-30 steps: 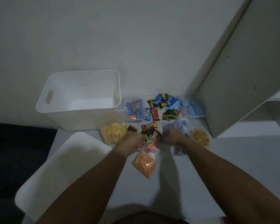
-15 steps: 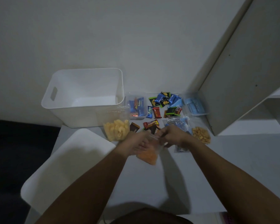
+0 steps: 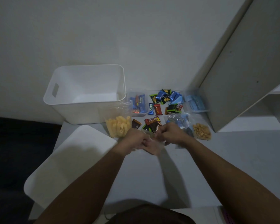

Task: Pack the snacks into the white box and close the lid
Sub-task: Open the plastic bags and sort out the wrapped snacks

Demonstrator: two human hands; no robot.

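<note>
The white box (image 3: 81, 103) stands open and looks empty at the back left of the table. Its flat white lid (image 3: 68, 160) lies in front of it. My left hand (image 3: 134, 141) and my right hand (image 3: 171, 134) meet mid-table, both pinching a small clear bag of orange snacks (image 3: 153, 147), which is blurred and partly hidden by my fingers. A clear bag of yellow tube snacks (image 3: 118, 126) stands just left of my hands. Dark wrapped bars (image 3: 153, 124) lie right behind my fingers.
Farther back lie several small wrapped snacks (image 3: 165, 101), a clear tub of blue packets (image 3: 138, 102) and a clear tub of light-blue items (image 3: 195, 102). A bag of blue sweets (image 3: 181, 121) and a bag of brown nuts (image 3: 201, 131) lie right. A white cabinet (image 3: 242, 70) stands at the right.
The orange snack bag hung below my hands a second ago; now it is drawn up between them. Both hands have come closer together.
</note>
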